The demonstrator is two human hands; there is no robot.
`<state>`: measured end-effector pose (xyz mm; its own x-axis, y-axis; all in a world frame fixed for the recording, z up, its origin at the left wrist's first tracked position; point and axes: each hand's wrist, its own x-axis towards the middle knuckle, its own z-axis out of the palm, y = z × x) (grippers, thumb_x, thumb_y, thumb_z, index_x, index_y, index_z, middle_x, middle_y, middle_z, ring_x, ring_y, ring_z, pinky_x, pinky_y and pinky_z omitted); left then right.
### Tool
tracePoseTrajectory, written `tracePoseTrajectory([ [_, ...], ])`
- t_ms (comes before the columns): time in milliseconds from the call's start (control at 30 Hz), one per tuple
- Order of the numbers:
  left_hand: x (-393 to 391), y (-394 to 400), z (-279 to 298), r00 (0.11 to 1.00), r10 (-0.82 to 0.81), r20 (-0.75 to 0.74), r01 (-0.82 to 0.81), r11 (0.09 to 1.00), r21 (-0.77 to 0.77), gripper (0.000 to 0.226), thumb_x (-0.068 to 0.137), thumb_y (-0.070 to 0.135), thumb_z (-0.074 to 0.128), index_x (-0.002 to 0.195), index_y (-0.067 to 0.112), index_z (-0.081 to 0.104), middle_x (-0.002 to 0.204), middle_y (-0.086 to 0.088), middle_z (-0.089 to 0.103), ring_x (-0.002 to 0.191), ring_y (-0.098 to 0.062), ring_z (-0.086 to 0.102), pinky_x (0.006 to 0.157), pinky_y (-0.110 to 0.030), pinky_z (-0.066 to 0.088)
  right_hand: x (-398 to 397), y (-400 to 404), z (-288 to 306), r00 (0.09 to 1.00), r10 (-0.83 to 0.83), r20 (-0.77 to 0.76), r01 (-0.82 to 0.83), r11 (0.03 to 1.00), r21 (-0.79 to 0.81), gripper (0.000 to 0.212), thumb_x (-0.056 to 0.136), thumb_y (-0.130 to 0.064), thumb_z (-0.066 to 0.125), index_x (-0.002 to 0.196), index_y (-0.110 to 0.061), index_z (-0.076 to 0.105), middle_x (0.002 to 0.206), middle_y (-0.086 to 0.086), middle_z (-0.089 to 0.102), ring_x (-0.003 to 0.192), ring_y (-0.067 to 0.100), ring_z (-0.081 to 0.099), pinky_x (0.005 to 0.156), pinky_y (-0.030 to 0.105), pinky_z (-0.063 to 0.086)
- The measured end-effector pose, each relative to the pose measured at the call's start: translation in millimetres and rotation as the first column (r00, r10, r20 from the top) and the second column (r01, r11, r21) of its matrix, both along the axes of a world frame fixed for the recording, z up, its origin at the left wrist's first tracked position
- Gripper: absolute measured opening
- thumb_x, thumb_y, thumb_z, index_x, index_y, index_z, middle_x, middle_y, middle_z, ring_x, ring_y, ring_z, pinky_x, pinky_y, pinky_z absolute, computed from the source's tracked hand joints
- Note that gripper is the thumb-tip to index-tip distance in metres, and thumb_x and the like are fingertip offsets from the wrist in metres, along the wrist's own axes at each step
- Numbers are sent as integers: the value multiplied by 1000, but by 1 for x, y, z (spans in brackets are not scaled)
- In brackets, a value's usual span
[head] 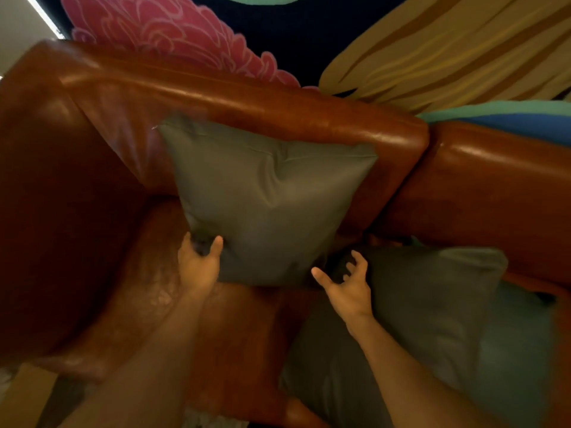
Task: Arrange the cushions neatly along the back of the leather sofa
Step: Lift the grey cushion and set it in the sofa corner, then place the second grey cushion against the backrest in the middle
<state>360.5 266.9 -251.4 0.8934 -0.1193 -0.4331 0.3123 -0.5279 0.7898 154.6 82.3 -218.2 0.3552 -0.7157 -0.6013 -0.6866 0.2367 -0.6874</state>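
Behind where I'm working: big wall mural (pixel 309 32), dark ground. Pink flower shape (pixel 167 29) on its left, tan striped shape (pixel 457 47) on its right, green band (pixel 500 109) below that.

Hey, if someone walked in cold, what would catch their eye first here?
Probably the grey cushion propped upright against the back of the brown leather sofa, with the left hand pinching its lower corner. Next, the open right hand reaching beside it, and the bright pink-and-yellow mural behind.
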Motion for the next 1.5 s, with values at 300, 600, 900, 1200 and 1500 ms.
tracePoseTrajectory([
  [300, -149, -59, 4, 910, -106, -400, 81, 994, -80, 61, 96, 37, 68, 151, 23, 45, 144, -14, 60, 132, -38, 58, 111, -54, 46, -90, -18, 74, 997, -72, 31, 69, 995, 65, 86, 71, -51, 84, 143, -36, 39, 132, -6, 58, 107, 12, 65, 92, 30, 52],
  [600, -204, -90, -40, 804, -265, -532, 224, 964, -142, 91, 71, 68, 79, 147, 24, 55, 147, -1, 61, 135, -24, 58, 114, -41, 45, -192, -39, 86, 960, -213, -184, 170, 960, -224, 98, 57, -60, 88, 137, -27, 44, 135, 0, 51, 126, 20, 50, 98, 34, 47],
  [900, -222, -100, -88, 755, -356, -551, 260, 933, -248, 99, 59, 88, 72, 143, 39, 59, 144, 16, 64, 135, -11, 57, 121, -43, 39, -217, -49, 27, 945, -317, -81, 323, 944, 74, 130, 46, -60, 93, 152, -40, 21, 140, -8, 55, 123, 18, 58, 105, 40, 50],
  [1200, -286, -141, -87, 778, -331, -533, 194, 935, -297, 114, 56, 92, 69, 151, 32, 50, 154, 10, 55, 143, -14, 49, 124, -46, 35, -271, -92, 33, 943, -323, -83, 326, 945, 30, 124, 40, -61, 94, 145, -42, 30, 128, -11, 61, 116, 17, 63, 102, 43, 53],
  [1500, -416, -228, -89, 615, -435, -657, 243, 898, -368, 105, 60, 89, 71, 152, 48, 41, 154, 19, 51, 140, -9, 50, 122, -42, 38, -388, -191, 52, 949, -274, -156, 268, 962, -56, 126, 33, -64, 92, 143, -43, 35, 134, -11, 58, 119, 18, 61, 104, 47, 51],
])
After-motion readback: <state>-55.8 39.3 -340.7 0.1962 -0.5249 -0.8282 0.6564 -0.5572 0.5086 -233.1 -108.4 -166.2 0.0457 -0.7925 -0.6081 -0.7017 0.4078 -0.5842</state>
